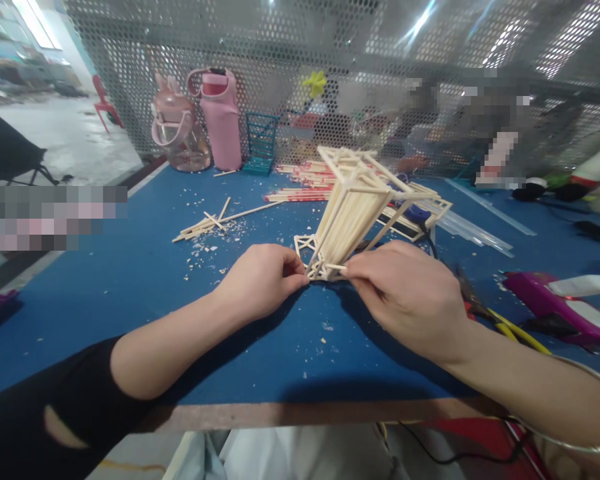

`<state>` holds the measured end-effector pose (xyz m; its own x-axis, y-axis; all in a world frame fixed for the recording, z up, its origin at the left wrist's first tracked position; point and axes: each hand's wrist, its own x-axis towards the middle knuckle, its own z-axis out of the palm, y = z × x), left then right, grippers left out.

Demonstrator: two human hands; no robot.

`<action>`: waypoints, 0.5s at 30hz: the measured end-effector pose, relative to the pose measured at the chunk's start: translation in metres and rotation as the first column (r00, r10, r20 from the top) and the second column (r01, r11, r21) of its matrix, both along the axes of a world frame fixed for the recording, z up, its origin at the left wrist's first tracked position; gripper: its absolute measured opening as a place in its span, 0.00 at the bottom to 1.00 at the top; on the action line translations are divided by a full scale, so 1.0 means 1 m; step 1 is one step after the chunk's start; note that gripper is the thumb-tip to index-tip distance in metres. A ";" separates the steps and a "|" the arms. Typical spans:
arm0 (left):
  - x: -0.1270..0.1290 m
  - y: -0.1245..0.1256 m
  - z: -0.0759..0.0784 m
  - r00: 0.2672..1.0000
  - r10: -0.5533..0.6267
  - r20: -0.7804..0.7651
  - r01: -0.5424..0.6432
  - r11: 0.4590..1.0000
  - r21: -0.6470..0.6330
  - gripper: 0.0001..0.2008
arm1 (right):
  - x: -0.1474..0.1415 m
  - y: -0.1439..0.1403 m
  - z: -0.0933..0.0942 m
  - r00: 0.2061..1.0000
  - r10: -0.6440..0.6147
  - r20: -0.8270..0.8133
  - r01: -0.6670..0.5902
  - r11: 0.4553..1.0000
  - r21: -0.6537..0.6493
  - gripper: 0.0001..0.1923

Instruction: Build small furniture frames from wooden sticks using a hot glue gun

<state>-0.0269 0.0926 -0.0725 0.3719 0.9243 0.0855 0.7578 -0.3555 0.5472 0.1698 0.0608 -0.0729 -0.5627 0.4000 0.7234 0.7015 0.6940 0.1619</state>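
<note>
Fingers of the left hand, from my end: thumb and index nearly together at the lower left corner of the stick model; can't tell if they clamp it or just touch. Right hand has thumb and index pinched on the end of a thin stick, which points left across the model's base. Labels: a small mark low on the pink-topped clear bottle is too blurred for me to read; any print on the red-and-white sticks is too small. Model stands on the blue tabletop, base between the two sets of fingertips, column leaning up and right toward the mesh panel; a side frame reaches out right, beyond the right hand. Edges: brown front edge runs on the near side of both hands, with blue surface and a few chips before the fingertips. I read the left as roomier: loose sticks lie beyond the left hand, then open surface out to the left edge. Right is tighter: yellow-handled pliers just beside the right wrist, purple device next to them, clear rods farther back.
</note>
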 end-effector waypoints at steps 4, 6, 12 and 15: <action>0.000 -0.001 0.001 1.000 -0.009 -0.002 0.009 1.000 0.007 0.07 | -0.001 0.004 0.003 0.996 -0.012 0.084 0.002 0.993 0.117 0.11; 0.000 -0.001 0.001 1.000 -0.014 -0.012 0.014 1.000 0.008 0.07 | -0.003 0.005 0.004 0.994 -0.012 0.110 -0.007 0.986 0.165 0.11; 0.002 -0.002 0.001 1.000 -0.001 -0.004 0.001 1.000 0.018 0.06 | -0.006 0.004 0.007 0.990 -0.004 0.141 -0.028 0.975 0.222 0.11; 0.002 -0.002 -0.001 1.000 -0.012 0.004 0.012 1.000 0.027 0.06 | -0.005 0.006 0.007 0.991 0.028 0.132 -0.058 0.971 0.233 0.09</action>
